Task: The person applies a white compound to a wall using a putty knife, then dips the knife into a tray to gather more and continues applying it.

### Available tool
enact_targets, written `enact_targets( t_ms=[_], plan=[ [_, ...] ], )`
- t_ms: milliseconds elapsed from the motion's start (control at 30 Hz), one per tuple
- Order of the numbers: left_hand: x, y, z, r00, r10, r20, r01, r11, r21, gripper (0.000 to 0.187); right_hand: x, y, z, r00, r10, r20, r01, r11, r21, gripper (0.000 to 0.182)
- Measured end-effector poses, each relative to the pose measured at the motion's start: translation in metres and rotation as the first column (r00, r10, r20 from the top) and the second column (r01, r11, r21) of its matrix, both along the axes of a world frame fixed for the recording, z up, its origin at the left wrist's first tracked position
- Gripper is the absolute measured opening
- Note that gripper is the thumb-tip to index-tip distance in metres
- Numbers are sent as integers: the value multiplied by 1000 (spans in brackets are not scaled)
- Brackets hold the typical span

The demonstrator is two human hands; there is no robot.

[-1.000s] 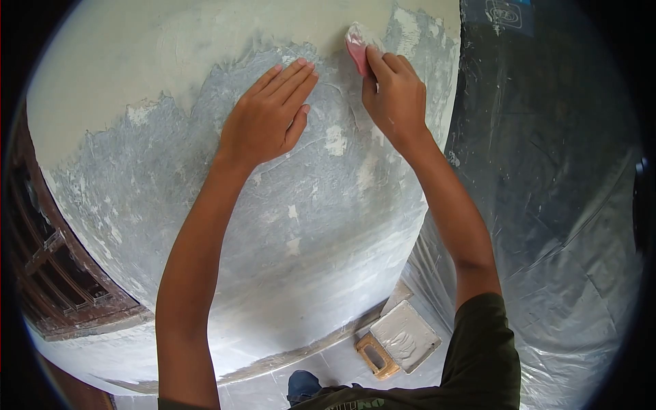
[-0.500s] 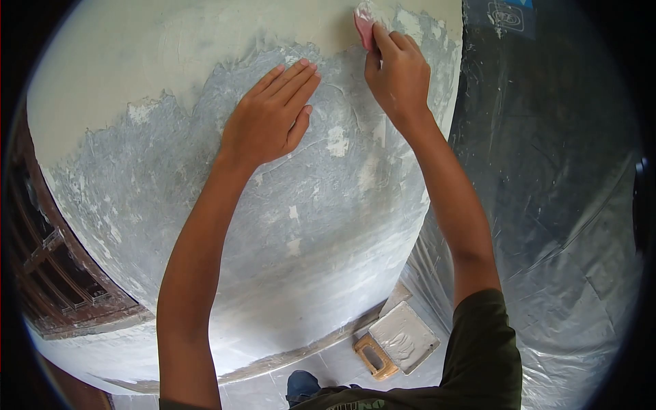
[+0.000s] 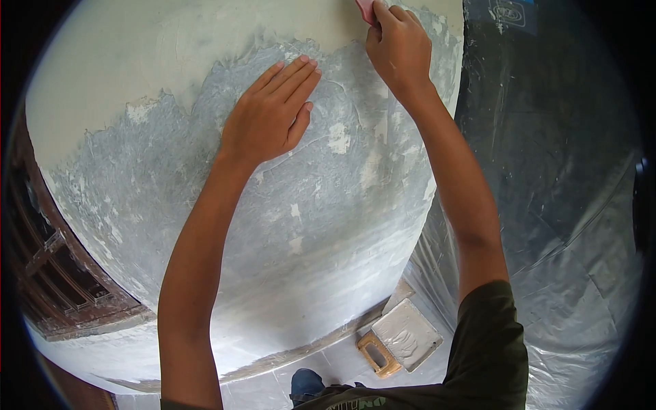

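A wall fills the middle of the view, with smooth cream coating on its upper part and rough grey, patchy surface below. My left hand lies flat against the grey area just under the coating's ragged edge, fingers stretched out and holding nothing. At the top, my right hand grips a pink scraper between thumb and fingers. Only part of the scraper shows; its far end is cut off by the frame's upper edge.
On the floor at the wall's foot, a tray of pale paste sits beside a tan-handled tool. Dark plastic sheeting hangs along the right. A brown wooden window frame stands at the left.
My right hand and the pink scraper have moved slightly upward, so less of the scraper shows. My left hand has stayed nearly in place on the wall.
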State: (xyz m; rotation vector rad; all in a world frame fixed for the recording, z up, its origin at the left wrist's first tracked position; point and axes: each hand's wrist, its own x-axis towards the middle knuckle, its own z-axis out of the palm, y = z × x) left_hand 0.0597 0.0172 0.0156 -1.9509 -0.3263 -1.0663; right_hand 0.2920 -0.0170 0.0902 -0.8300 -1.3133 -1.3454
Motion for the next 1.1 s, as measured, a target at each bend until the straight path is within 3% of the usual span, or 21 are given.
enact_targets(
  t_ms=[100, 233, 267, 333, 400, 500, 600, 733, 867, 933, 1033, 1100],
  plan=[
    [0, -2, 1, 1000, -20, 2, 20, 1000, -20, 47, -2, 19, -8, 994, -65, 84, 67, 998, -15, 15],
    [0, -4, 1, 1000, -27, 9, 28, 999, -32, 46, -21, 1, -74, 981, 62, 184, -66, 998, 21, 22],
    [0, -3, 1, 1000, -29, 11, 29, 999, -30, 46, -22, -10, -79, 981, 80, 177, -74, 997, -38, 24],
    [0, -3, 1, 1000, -7, -3, 7, 1000, -19, 46, -15, -18, -67, 981, 99, 165, -84, 992, -97, 26],
    [0, -2, 1, 1000, -14, -7, 14, 1000, -23, 46, 2, -9, -32, 999, -13, 33, 14, 999, -37, 38],
    [0, -3, 1, 1000, -25, -3, 25, 999, -30, 46, 13, 12, -5, 991, -130, -21, 128, 989, -79, 33],
    [0, -4, 1, 999, -33, -2, 33, 999, -35, 46, 5, 22, -35, 989, -63, 137, 60, 998, 27, 25],
    [-1, -5, 1, 1000, -27, 5, 27, 1000, -16, 46, -22, -14, -88, 979, 82, 189, -65, 994, -92, 34],
    [0, -3, 1, 999, -34, -1, 34, 999, -30, 46, -3, -7, -38, 999, 4, 46, -5, 1000, 29, 33],
    [0, -2, 1, 999, -35, 2, 35, 999, -25, 46, 7, 9, -19, 997, -72, -25, 72, 997, -24, 38],
    [-1, -3, 1, 999, -37, 5, 37, 999, -20, 46, 5, 26, -37, 990, -64, 127, 57, 997, 57, 31],
    [-1, -2, 0, 999, -40, 4, 40, 999, -21, 46, -7, 14, -75, 985, -46, 164, 49, 999, -11, 37]
  ],
)
